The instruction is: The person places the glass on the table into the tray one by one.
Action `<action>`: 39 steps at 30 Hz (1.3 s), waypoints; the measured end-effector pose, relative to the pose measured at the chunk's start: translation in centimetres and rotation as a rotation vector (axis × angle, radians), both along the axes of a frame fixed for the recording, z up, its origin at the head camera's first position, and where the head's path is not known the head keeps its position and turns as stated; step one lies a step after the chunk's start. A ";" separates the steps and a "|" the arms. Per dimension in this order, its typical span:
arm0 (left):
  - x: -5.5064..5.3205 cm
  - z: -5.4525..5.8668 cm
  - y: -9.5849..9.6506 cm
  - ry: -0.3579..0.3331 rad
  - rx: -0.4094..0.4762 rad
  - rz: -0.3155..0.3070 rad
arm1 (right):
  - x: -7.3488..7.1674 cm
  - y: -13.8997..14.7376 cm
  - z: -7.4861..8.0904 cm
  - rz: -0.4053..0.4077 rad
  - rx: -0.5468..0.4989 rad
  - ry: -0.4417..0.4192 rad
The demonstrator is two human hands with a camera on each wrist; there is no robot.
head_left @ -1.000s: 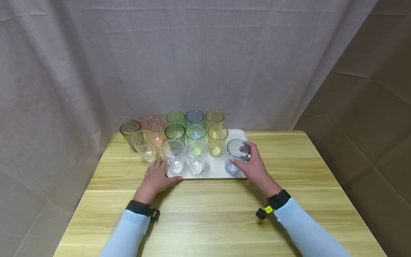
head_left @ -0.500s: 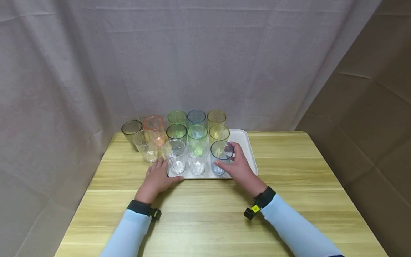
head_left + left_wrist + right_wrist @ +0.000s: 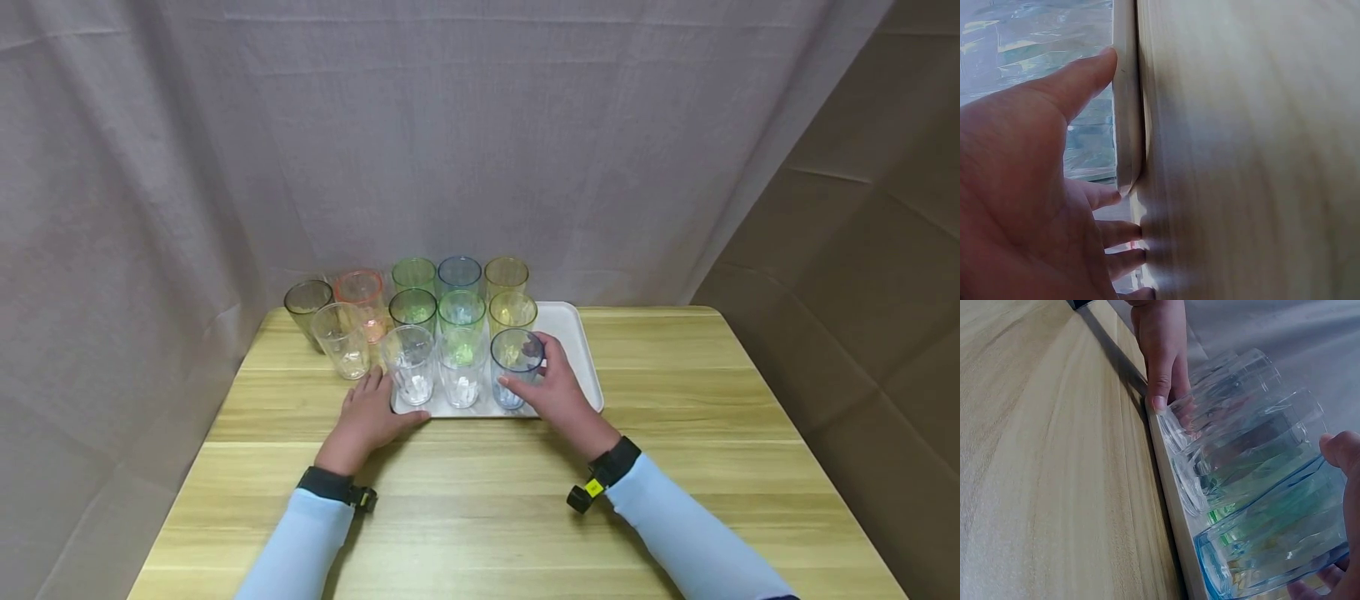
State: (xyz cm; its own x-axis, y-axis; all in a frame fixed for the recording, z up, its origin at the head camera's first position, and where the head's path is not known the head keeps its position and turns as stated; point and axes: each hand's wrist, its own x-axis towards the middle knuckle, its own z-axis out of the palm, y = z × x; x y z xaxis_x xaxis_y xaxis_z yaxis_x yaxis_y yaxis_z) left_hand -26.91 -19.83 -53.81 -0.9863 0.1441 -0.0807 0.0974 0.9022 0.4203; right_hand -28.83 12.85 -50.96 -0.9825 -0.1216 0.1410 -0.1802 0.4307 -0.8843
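Observation:
My right hand point(image 3: 558, 387) grips a blue-tinted tumbler point(image 3: 514, 375) from its right side, thumb in front and fingers behind. In the right wrist view the base of this blue tumbler point(image 3: 1216, 565) sits at the edge of the white tray point(image 3: 585, 367). Left of it on the tray stand two clear tumblers, the nearer clear tumbler point(image 3: 460, 379) and the far clear tumbler point(image 3: 411, 375). My left hand point(image 3: 369, 417) rests with spread fingers at the tray's front left corner. The left wrist view shows its thumb point(image 3: 1088, 75) lying on the tray rim point(image 3: 1126, 106).
Behind the front row stand more tumblers, among them a green tumbler point(image 3: 462, 308) and a yellow tumbler point(image 3: 513, 310). On the wooden table point(image 3: 480, 508) left of the tray are a smoky tumbler point(image 3: 307, 308), an orange tumbler point(image 3: 362, 300) and a clear tumbler point(image 3: 341, 337). A grey curtain point(image 3: 480, 150) hangs behind.
My right hand has moved the blue tumbler left across the tray, up beside the clear ones, then barely shifted in the last half second. The left hand has stayed at the tray corner.

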 end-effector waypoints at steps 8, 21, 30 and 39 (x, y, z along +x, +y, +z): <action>-0.1 -0.3 0.0 0.012 0.003 0.002 | 0.2 0.3 0.2 0.010 0.009 -0.005; 0.2 -0.4 -1.1 0.099 0.122 0.001 | 3.0 5.1 -1.4 0.033 0.105 0.048; 1.1 1.2 -4.2 0.222 0.319 0.240 | 7.1 6.9 -2.7 0.166 0.049 0.061; -1.5 1.1 -6.5 0.472 0.535 0.420 | 9.0 6.0 -3.5 0.253 0.011 0.074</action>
